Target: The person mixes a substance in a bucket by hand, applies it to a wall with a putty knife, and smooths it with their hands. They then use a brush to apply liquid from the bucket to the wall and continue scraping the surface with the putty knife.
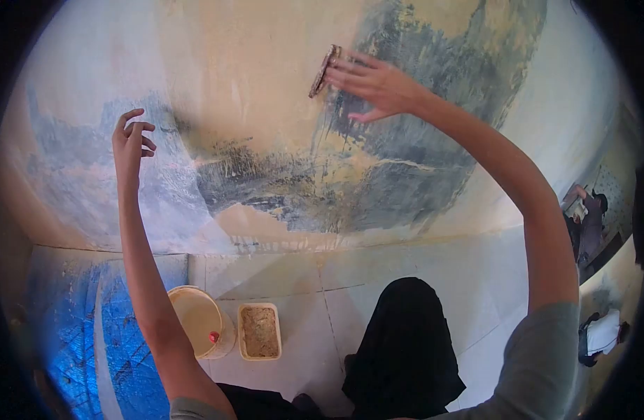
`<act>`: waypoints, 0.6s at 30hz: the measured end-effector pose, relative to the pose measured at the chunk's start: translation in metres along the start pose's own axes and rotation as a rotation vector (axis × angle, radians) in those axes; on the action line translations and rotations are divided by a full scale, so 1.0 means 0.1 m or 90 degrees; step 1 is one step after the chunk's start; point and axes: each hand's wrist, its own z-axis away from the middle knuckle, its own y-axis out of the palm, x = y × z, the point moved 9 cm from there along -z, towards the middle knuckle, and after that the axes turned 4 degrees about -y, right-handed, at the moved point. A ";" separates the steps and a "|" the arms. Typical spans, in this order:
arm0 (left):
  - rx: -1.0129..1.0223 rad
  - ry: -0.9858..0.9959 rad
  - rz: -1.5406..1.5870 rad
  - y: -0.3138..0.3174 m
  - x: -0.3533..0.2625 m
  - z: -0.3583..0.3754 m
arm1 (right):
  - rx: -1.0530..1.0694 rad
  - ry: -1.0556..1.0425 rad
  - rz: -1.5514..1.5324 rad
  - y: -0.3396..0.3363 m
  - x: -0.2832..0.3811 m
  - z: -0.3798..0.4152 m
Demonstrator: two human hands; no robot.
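High on the painted wall (266,77), my right hand (381,87) has its blurred fingers stretched against a narrow, brown-stained flat scraper (324,71). The scraper is seen nearly edge-on, tilted, against the wall. The thumb stands apart below, and the exact grip is hard to make out. My left hand (131,136) is raised at the left before the wall, with its fingers loosely bent, apart and holding nothing. Dark grey paint (427,126) lies in rough patches beside and below my right hand, over a cream-yellow ground. Paler bluish paint lies behind my left hand.
On the tiled floor stand a cream bucket (227,336) with a small red thing in it and a shallow tub (279,336) of brownish material. Blue sheeting (136,350) covers the floor at left. Two people, one in dark clothes (589,227), one in white (603,332), are at far right.
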 end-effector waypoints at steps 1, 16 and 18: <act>0.003 0.007 -0.005 0.03 -0.02 0.02 | 0.012 0.069 0.022 -0.04 -0.18 0.01; -0.004 0.103 0.036 0.46 -0.03 0.23 | 0.187 0.050 0.090 0.12 -0.23 -0.02; -0.007 0.102 0.047 0.52 -0.07 0.25 | 0.397 0.315 0.093 0.13 -0.49 0.08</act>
